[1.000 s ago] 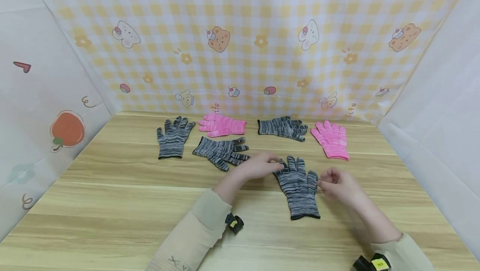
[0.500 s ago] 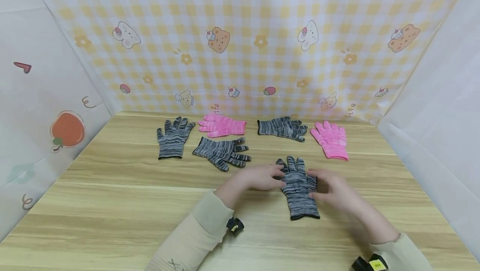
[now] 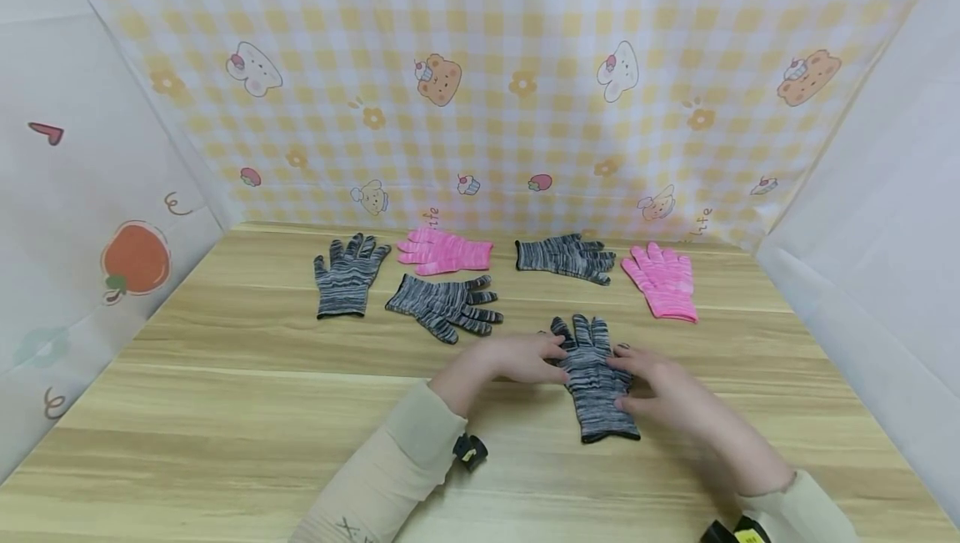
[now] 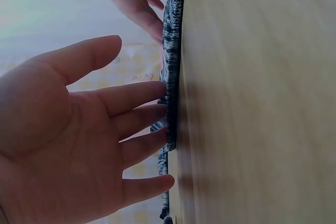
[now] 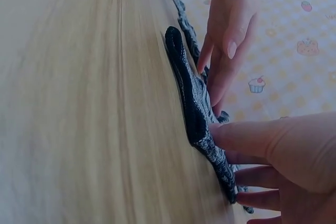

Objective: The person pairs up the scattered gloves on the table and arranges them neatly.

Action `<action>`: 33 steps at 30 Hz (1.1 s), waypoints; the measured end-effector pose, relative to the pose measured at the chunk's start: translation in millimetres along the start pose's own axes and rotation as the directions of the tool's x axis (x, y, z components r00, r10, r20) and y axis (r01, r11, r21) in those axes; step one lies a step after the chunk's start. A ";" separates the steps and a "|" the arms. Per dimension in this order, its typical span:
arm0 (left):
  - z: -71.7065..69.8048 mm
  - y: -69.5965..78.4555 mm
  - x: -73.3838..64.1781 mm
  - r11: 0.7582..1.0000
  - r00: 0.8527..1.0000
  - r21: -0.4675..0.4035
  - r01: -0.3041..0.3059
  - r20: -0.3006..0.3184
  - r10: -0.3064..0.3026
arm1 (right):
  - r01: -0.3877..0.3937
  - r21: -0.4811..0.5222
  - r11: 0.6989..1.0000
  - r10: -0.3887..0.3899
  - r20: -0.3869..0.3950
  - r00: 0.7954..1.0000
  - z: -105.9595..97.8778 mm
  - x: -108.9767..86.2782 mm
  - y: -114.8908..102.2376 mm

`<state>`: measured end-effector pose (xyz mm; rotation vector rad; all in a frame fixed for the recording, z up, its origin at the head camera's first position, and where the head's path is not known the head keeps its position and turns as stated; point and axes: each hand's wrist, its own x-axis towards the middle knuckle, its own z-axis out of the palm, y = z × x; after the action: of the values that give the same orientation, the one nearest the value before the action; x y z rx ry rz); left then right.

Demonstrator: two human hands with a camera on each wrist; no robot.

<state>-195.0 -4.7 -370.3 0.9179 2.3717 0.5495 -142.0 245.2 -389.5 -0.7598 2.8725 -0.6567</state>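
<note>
A grey-and-black knit glove [image 3: 595, 389] lies flat on the table, fingers pointing away and its dark cuff toward me. My left hand [image 3: 517, 358] is at its left side; in the left wrist view the fingers of the left hand [image 4: 79, 124] are straight and their tips touch the glove's edge. My right hand [image 3: 667, 384] lies over the glove's right side, covering its right edge. In the right wrist view, the right hand's [image 5: 299, 163] thumb touches the glove [image 5: 198, 95] near the cuff and the fingers extend along its side.
Behind lie a pink glove [image 3: 444, 251], another pink glove [image 3: 663, 280] and several grey gloves: one at the far left [image 3: 346, 276], one left of centre [image 3: 442, 307], one at the back [image 3: 564, 257]. A checked cloth [image 3: 517, 134] hangs behind the wooden table [image 3: 225, 409].
My right hand has moved left from beside the glove onto its right side. My left hand has come down from the glove's fingertips to its left edge. The other gloves stay put.
</note>
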 end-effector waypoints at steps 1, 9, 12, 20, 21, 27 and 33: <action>0.0 -0.7 0.4 1.000 1.000 -0.001 -0.002 0.001 0.002 | -0.003 -0.008 1.000 0.003 -0.002 1.000 -0.3 -0.1 -1.1; 0.3 -2.7 1.3 1.000 1.000 -0.015 -0.018 0.005 0.018 | -0.024 -0.025 0.999 0.024 -0.011 1.000 0.2 -0.5 -5.0; -0.1 -2.7 0.8 1.000 1.000 -0.017 -0.022 0.006 0.023 | -0.041 -0.021 0.999 0.041 -0.014 0.999 1.2 -0.1 -4.5; -3.1 -1.8 -2.3 0.999 1.000 -0.032 -0.029 -0.006 0.029 | -0.060 -0.011 0.998 0.060 -0.020 0.998 1.8 1.5 -4.2; -3.6 -1.5 -2.8 0.999 0.999 -0.036 -0.031 -0.014 0.030 | -0.061 -0.007 0.998 0.061 -0.022 0.998 1.8 1.6 -4.4; -8.9 1.3 -6.8 0.998 0.997 -0.050 -0.047 -0.063 0.044 | -0.072 0.050 0.996 0.074 -0.058 0.996 -0.5 2.5 -8.2; -12.8 0.0 -8.9 0.993 0.992 -0.109 -0.037 -0.120 0.024 | -0.046 0.095 0.994 0.060 -0.148 0.987 -4.5 4.7 -13.1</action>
<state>-197.2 -13.3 -357.5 0.8955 2.4079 0.7590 -141.0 234.3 -379.8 -0.6453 2.9607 -0.8669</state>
